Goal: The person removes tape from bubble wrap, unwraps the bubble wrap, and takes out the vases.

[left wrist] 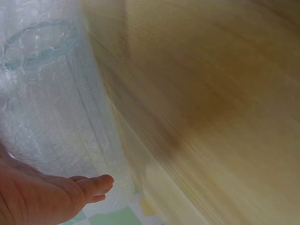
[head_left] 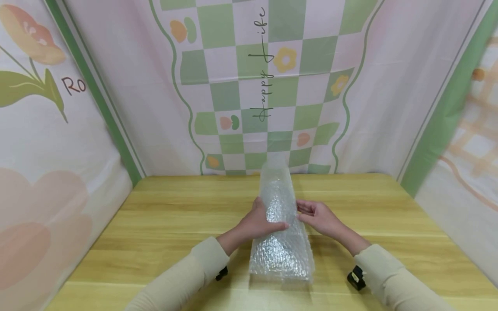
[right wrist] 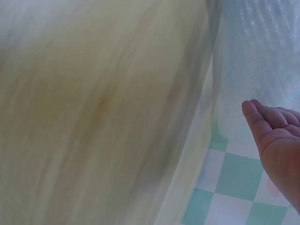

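Note:
A long bundle of clear bubble wrap (head_left: 278, 250) lies lengthwise in front of me, its wider end toward me and its far end overlapping the wall cloth. Through the wrap in the left wrist view shows the round rim of a clear, glass-like vessel (left wrist: 40, 44). With its thumb stretched across the top and its fingers at the left side, my left hand (head_left: 258, 222) holds the bundle. My right hand (head_left: 320, 218) is at the right edge, fingertips close against the wrap. In the right wrist view, the right fingers (right wrist: 269, 117) look loosely straight.
The wooden table (head_left: 175, 216) extends to both sides of the bundle. A checkered cloth (head_left: 253, 95) hangs behind its far edge, with printed cloths (head_left: 50, 172) along the sides. A dark wrist device (head_left: 355, 277) sits below the right sleeve.

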A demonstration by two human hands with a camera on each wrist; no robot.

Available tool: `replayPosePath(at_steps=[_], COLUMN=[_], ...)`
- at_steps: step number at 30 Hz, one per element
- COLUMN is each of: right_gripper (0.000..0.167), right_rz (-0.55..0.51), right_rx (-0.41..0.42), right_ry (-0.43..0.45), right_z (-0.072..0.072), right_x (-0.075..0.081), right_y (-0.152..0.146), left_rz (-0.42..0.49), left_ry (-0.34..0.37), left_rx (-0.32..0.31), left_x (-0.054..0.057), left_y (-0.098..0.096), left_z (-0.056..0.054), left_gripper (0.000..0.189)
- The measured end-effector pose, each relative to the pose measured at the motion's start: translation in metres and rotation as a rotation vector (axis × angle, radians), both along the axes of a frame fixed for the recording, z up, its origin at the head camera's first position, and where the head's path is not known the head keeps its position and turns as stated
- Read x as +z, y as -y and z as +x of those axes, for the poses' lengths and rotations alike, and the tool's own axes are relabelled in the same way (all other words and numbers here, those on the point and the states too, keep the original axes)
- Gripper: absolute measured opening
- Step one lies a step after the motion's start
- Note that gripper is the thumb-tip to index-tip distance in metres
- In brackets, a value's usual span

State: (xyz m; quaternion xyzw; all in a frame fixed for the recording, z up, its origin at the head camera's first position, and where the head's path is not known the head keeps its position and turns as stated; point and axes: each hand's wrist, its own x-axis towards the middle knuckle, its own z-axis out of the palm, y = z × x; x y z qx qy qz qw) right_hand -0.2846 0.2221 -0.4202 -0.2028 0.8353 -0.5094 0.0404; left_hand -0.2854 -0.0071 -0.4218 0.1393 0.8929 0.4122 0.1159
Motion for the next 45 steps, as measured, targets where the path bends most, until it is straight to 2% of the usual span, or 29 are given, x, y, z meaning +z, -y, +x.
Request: replayPosePath(at_steps=[14, 22, 34, 45], right_gripper=[0.051, 0.051, 0.052, 0.055], right_rz=[0.013, 0.011, -0.068, -0.049], right_rx=[-0.047, -0.042, 0.043, 0.034], right_ry=[-0.001, -0.007, -0.002, 0.037], right_z=[0.001, 0.001, -0.001, 0.001], right_x=[0.001, 0.001, -0.002, 0.003], right_y=[0.004, 0.002, -0.007, -0.007], left_rz=[0.005, 0.006, 0.006, 0.024], left_ry=[-0.012, -0.011, -0.011, -0.006], left_rx=[-0.010, -0.002, -0.007, -0.006], left_x=[0.001, 0.001, 0.001, 0.000], left_y=[0.001, 0.000, 0.000, 0.001], left_z=[0.000, 0.000, -0.001, 0.000], left_gripper=[0.130, 0.131, 0.131, 0.130])
